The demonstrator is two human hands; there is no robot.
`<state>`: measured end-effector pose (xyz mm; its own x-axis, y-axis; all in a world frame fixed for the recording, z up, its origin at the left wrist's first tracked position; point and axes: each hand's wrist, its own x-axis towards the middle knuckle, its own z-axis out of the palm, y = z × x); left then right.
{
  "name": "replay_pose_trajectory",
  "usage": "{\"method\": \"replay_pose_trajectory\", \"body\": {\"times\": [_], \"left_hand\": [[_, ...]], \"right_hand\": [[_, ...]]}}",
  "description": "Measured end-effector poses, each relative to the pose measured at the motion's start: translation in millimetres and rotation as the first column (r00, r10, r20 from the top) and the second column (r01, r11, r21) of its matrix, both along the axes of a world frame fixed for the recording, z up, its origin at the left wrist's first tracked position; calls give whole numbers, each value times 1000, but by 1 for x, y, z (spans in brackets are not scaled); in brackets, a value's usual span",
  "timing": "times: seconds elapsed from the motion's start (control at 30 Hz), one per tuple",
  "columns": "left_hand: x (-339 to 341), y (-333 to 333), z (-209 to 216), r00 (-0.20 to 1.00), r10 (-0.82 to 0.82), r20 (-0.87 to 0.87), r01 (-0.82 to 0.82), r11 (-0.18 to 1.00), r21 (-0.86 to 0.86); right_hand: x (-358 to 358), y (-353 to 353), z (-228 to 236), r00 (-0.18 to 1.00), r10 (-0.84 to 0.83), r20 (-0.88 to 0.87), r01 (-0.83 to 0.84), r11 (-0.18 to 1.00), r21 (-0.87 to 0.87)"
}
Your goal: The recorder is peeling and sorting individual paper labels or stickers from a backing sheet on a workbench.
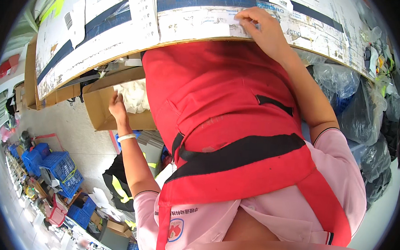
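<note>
My right hand point(265, 33) rests on the tabletop by its near edge, fingers curled and thumb drawn in. Its fingertips touch a whitish strip point(222, 30) lying there; whether they grip it is unclear. Lower down on the left, my left hand point(117, 107) hangs over the wall of a cardboard box point(98, 103). Its fingers are drawn together beside crumpled white paper-like pieces point(134, 95) inside the box. Anything small between those fingers is too fine to make out. A pale bangle point(126, 138) circles the left wrist.
The worn white table point(182, 23) bears blue tape bands and a stack of white printed sheets point(144, 15). Clear plastic bags point(359, 112) crowd the right side. Blue crates point(63, 172) stand on the floor at left. Yellow-green material point(56, 0) lies at the far left.
</note>
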<state>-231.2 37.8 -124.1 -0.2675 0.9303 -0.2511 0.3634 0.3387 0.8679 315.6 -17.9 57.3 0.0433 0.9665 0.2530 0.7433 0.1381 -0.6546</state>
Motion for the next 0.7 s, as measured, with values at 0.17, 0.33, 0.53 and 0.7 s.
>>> {"method": "replay_pose_trajectory", "body": {"times": [0.17, 0.33, 0.53, 0.7], "left_hand": [[204, -4, 137, 837, -534, -118, 545, 802, 245], [291, -6, 180, 740, -599, -306, 671, 621, 406], [314, 2, 172, 636, -499, -588, 743, 603, 291], [319, 2, 170, 610, -471, -638, 773, 532, 346]], "right_hand": [[7, -22, -17, 988, -14, 156, 11, 1000, 16], [-1, -17, -18, 964, -27, 265, -21, 984, 179], [-5, -16, -22, 940, 2, 342, -68, 981, 180], [-9, -14, -19, 925, 20, 380, -90, 981, 169]]}}
